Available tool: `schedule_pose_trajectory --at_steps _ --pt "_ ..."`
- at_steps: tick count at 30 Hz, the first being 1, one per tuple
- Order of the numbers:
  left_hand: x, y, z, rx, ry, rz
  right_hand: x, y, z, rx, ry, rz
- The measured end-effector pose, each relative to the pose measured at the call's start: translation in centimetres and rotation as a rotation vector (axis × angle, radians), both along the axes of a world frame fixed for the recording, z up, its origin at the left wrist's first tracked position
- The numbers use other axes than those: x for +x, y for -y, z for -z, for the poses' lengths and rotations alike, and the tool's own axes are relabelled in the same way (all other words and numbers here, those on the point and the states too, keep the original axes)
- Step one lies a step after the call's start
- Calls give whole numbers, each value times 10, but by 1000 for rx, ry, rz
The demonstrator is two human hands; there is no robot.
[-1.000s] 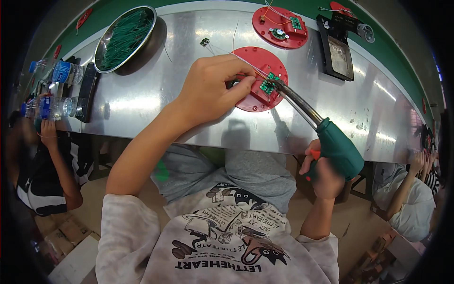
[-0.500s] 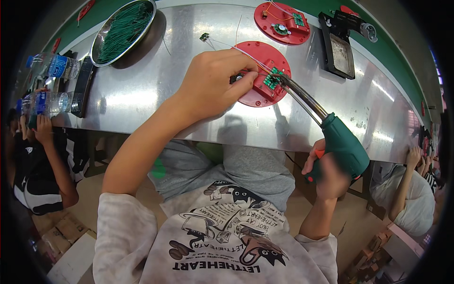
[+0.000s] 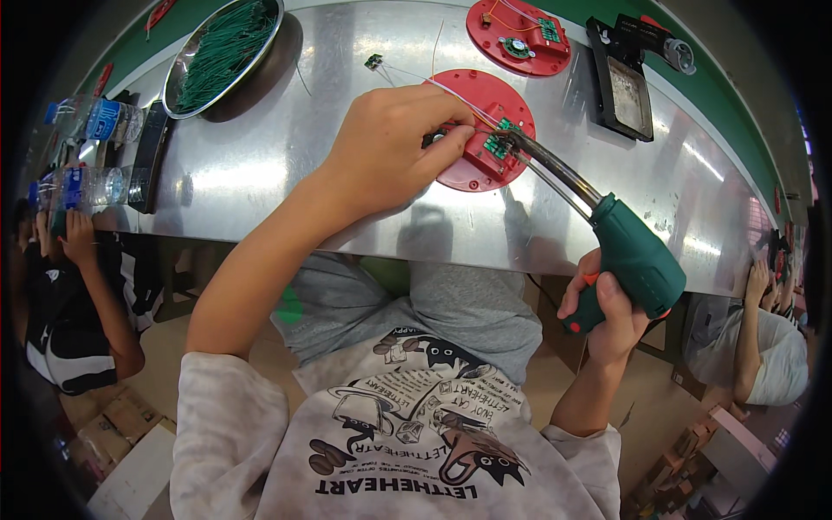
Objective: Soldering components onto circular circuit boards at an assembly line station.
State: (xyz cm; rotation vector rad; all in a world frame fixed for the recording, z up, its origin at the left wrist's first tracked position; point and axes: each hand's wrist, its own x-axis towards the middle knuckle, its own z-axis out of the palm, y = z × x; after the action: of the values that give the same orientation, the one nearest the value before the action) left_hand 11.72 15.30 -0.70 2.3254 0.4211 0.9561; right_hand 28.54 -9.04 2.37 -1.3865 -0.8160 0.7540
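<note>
At the near table [image 3: 286,173] edge, the left hand [image 3: 390,147] pinches a thin wire [image 3: 451,87] against the small green circuit board [image 3: 498,140] on the red disc [image 3: 485,130]. The right hand [image 3: 607,312], clenched on the green soldering iron [image 3: 633,260], sets its tip there. Soldering seems underway; steadiness matters now.

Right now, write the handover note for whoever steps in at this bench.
Left hand: on the red round fixture, pinching a thin wire at the small green circuit board.
Right hand: grips the green soldering gun off the table's near edge, with its metal tip at that board.
A second red fixture lies behind, with a metal bowl of green wires far left.
Done: board seated, wire placed. Left: whether the joint is finished cannot be seen.
</note>
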Motion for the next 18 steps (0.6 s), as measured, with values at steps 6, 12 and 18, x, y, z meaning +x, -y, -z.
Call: schedule_pose_trajectory --at_steps 6,12,18 --pt "0 -1 1 22 6 -5 3 0 -6 -89 -71 22" --pt "0 -1 2 35 -7 -3 -1 5 -3 32 -72 61" --pt "-1 -1 4 38 -4 -9 -2 8 8 28 -33 46"
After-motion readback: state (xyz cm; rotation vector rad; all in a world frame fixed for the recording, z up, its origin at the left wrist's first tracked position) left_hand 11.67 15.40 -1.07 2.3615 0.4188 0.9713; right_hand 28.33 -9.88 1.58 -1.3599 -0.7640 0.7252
